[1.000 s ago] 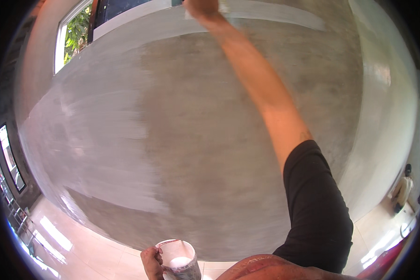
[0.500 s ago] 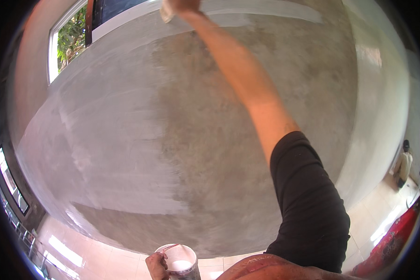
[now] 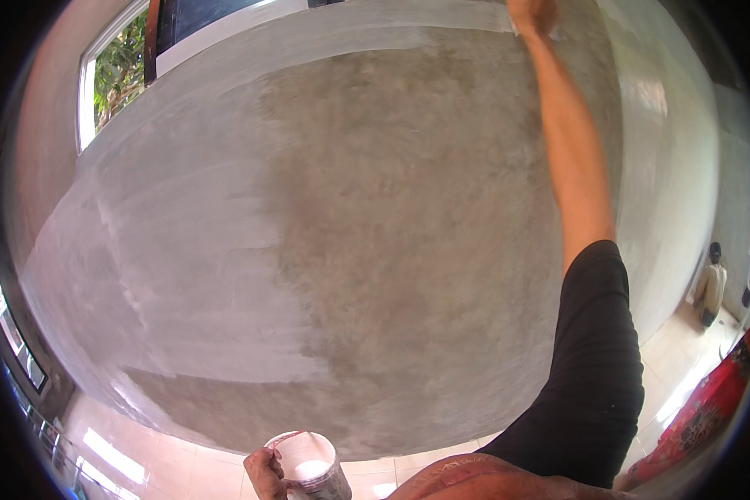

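Note:
At the bottom, my left hand (image 3: 266, 474) is closed on the handle at the side of a white paint bucket (image 3: 332, 463). White paint (image 3: 312, 470) lies inside it. My right arm stretches far up the wall (image 3: 408, 208). High at the right, my right hand (image 3: 535, 12) is closed on a paintbrush, of which only a pale edge (image 3: 514, 30) shows past the fingers. The brush is against the upper wall, at the end of a whitish painted band (image 3: 375, 37). Left of an uneven edge the wall has a pale coat (image 3: 200, 275); the middle is bare grey-brown.
A window (image 3: 118, 79) with leaves outside is at the upper left, a dark pane (image 3: 208, 18) beside it. Glossy tiles (image 3: 183, 457) run along the wall's foot. At the far right a person (image 3: 712, 287) is low by another wall, near red patterned cloth (image 3: 700, 417).
My right hand has swept a long way rightward along the upper wall with the brush. The view has shifted slightly; my left hand still holds the bucket.

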The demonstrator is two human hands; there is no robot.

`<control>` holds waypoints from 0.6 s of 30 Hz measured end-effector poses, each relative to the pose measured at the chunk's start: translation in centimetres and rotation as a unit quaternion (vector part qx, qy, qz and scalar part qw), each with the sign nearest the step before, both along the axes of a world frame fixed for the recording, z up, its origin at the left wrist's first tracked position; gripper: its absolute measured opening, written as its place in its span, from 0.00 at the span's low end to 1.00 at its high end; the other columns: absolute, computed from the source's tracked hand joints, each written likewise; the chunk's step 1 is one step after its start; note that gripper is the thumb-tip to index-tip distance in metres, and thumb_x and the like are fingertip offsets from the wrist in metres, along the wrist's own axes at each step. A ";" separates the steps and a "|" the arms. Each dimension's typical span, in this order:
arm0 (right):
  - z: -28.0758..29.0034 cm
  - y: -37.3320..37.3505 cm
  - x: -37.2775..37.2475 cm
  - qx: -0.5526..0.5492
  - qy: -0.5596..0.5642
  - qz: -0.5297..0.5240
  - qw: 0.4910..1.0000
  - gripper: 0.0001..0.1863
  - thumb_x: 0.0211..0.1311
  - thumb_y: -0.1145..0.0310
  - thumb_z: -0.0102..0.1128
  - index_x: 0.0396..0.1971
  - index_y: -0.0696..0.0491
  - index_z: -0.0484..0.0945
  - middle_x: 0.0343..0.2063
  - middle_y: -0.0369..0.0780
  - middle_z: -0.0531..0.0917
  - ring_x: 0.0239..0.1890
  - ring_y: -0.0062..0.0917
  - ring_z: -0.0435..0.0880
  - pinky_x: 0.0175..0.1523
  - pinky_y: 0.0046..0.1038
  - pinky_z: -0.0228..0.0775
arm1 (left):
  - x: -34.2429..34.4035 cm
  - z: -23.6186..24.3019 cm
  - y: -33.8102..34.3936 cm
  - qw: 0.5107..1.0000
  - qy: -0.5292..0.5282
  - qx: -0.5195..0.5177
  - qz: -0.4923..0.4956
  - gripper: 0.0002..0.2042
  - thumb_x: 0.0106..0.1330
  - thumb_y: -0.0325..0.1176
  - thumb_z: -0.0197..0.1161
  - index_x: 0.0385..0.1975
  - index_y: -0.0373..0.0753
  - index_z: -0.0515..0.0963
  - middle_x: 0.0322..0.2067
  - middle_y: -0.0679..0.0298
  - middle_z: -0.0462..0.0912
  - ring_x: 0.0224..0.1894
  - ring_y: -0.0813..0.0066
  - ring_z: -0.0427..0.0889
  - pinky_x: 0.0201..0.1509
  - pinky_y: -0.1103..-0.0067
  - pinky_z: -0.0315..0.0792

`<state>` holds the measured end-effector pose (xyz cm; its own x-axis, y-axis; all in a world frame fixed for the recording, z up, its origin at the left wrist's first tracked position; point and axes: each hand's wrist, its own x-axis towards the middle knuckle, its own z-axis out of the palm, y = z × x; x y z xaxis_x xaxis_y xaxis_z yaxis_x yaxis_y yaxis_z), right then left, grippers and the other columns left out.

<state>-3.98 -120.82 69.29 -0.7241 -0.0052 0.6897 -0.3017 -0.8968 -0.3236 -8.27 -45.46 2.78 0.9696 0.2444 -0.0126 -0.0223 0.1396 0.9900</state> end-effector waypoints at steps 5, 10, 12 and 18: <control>0.1 11.4 7.9 -0.083 0.106 0.016 0.991 0.10 0.59 0.67 0.51 0.33 0.56 0.80 0.31 0.50 0.83 0.36 0.47 0.82 0.44 0.48 0.72 | 0.0 -2.0 -1.7 0.999 0.044 0.020 -0.004 0.12 0.54 0.35 0.56 0.13 0.37 0.71 0.09 0.70 0.62 0.07 0.82 0.54 0.10 0.80 0.44; -0.9 30.3 16.0 -0.342 -0.055 0.044 0.937 0.17 0.51 0.67 0.59 0.41 0.59 0.74 0.24 0.43 0.75 0.28 0.37 0.77 0.36 0.40 0.70 | -1.0 -1.4 -3.2 0.998 0.066 -0.006 -0.005 0.11 0.54 0.32 0.53 0.12 0.36 0.70 0.09 0.67 0.62 0.07 0.80 0.53 0.10 0.79 0.44; -1.4 34.9 15.8 -0.294 0.060 0.179 0.937 0.14 0.52 0.68 0.57 0.37 0.61 0.77 0.23 0.47 0.79 0.29 0.41 0.80 0.36 0.43 0.73 | -1.3 -1.3 -3.8 0.997 0.078 0.015 -0.007 0.11 0.54 0.32 0.53 0.12 0.36 0.69 0.08 0.67 0.62 0.07 0.79 0.54 0.10 0.79 0.44; -1.3 27.7 11.4 -0.166 0.079 0.346 0.920 0.13 0.57 0.65 0.54 0.21 0.58 0.81 0.23 0.52 0.83 0.29 0.48 0.84 0.38 0.45 0.77 | -3.5 0.5 -7.1 0.991 0.097 0.025 0.086 0.11 0.55 0.33 0.53 0.13 0.37 0.69 0.08 0.70 0.61 0.07 0.82 0.54 0.10 0.80 0.45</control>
